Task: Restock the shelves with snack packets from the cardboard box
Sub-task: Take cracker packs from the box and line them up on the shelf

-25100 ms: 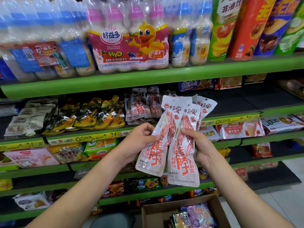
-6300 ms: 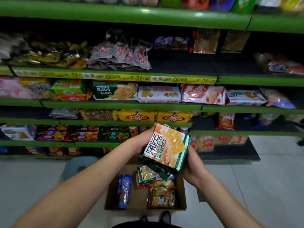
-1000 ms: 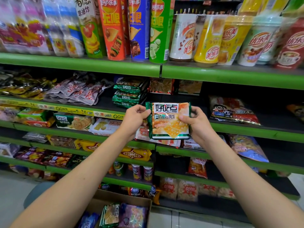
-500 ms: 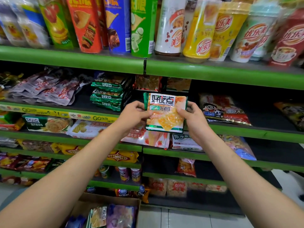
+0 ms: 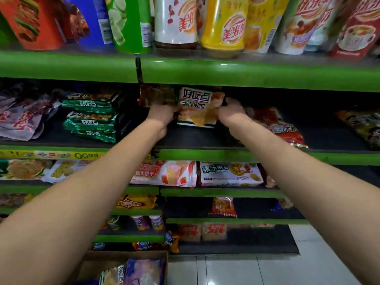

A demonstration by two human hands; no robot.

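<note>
Head view: a biscuit packet [image 5: 200, 106] with a green edge and an orange-yellow front is held upright and face-out, deep inside the second shelf [image 5: 205, 140] from the top, just under the green lip of the shelf above. The left hand [image 5: 163, 114] is curled round the packet's left edge and the right hand [image 5: 231, 112] round its right edge, so each grip is closed on the packet; single fingers cannot be made out through the blur. Whether the packet's lower edge touches the dark shelf mat cannot be told. A brownish packet [image 5: 157, 95] stands just to its left at the back, and a stack of matching green packets [image 5: 91, 116] lies further left on the same shelf. A red packet [image 5: 281, 128] lies to the right, near the right wrist. The cardboard box [image 5: 123, 268] is seen at the bottom edge, on the floor below the shelves, with several packets inside it.

The step in hand is judged to be the setting-down of the packet. If it is released upright with nothing behind or beside it, it may tip forward and slide off the mat. The brownish neighbour could be knocked over by the left hand on withdrawal, and the red packet dragged by the right forearm.
</note>
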